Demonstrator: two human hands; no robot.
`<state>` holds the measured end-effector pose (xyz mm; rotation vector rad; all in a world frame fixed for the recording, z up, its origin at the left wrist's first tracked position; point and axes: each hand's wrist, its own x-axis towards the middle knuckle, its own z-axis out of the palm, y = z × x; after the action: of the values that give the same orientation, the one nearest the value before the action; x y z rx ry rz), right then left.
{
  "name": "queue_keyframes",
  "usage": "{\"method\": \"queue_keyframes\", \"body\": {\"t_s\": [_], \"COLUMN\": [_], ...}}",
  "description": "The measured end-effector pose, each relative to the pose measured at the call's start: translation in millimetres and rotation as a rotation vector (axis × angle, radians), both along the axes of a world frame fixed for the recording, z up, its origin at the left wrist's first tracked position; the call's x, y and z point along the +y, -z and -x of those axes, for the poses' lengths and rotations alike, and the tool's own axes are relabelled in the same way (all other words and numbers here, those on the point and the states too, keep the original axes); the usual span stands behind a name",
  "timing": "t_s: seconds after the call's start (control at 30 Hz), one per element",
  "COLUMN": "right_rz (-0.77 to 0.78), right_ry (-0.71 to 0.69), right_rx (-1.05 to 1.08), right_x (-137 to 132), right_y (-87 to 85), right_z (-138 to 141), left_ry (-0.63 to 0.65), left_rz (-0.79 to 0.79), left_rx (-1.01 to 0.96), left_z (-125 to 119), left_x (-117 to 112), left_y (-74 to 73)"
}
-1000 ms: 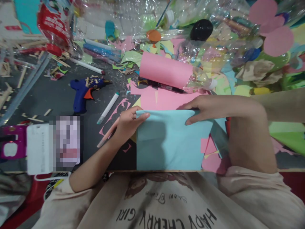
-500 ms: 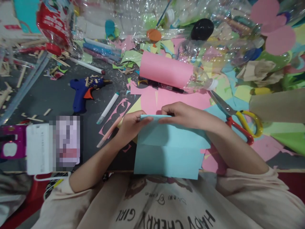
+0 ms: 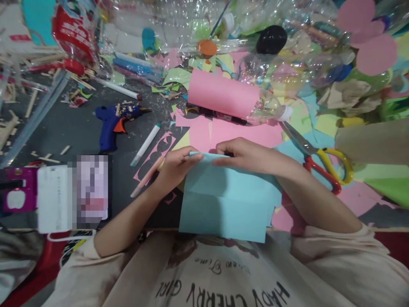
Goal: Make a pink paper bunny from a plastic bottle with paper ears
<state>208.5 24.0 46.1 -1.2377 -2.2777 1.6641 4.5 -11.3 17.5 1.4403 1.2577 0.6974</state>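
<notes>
A sheet of light blue paper (image 3: pixel 223 209) with a crease across it hangs over the table's front edge toward my shirt. My left hand (image 3: pixel 179 166) pinches its far left corner between thumb and fingers. Farther right along that same far edge, my right hand (image 3: pixel 239 155) grips the paper, thumb on top and fingers curled behind. Beyond the hands lies a pink sheet (image 3: pixel 243 133). Behind it a clear plastic bottle wrapped in pink paper (image 3: pixel 223 94) rests on its side. The fingertips under the paper are partly hidden.
Open scissors (image 3: pixel 311 151) with red and yellow handles lie beside my right forearm. A blue glue gun (image 3: pixel 110 123), markers (image 3: pixel 145 145) and a white card holder (image 3: pixel 54 198) are on the left. Clear plastic bottles (image 3: pixel 281 72) and paper scraps crowd the back.
My left hand has shifted very slightly up with the paper's left corner. The right hand keeps nearly the same grip, and the view has moved a little.
</notes>
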Motion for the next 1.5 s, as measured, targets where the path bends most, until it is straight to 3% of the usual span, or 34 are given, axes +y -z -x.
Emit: {"method": "queue_keyframes", "body": {"t_s": [0.3, 0.53, 0.7, 0.93, 1.13, 1.5], "right_rz": [-0.026, -0.053, -0.018, -0.075, -0.035, 0.021], "right_ry": [-0.01, 0.03, 0.128, 0.241, 0.321, 0.323], "right_rx": [-0.03, 0.051, 0.133, 0.186, 0.224, 0.25], "right_x": [-3, -13, -5, -13, -16, -14], "right_y": [-2.7, 2.7, 6.3, 9.3, 12.3, 14.2], "right_z": [3, 13, 8, 15, 19, 18], "left_ry": [0.018, 0.056, 0.035, 0.168, 0.168, 0.171], "left_rz": [0.007, -0.074, -0.011, 0.029, 0.004, -0.023], "left_rx": [-0.023, 0.014, -0.022, 0.086, 0.065, 0.028], "left_z": [0, -2, -2, -5, -6, -7], "left_x": [0, -8, -8, -12, -13, -12], "left_y": [0.4, 3.6, 2.3, 6.6, 7.8, 9.7]}}
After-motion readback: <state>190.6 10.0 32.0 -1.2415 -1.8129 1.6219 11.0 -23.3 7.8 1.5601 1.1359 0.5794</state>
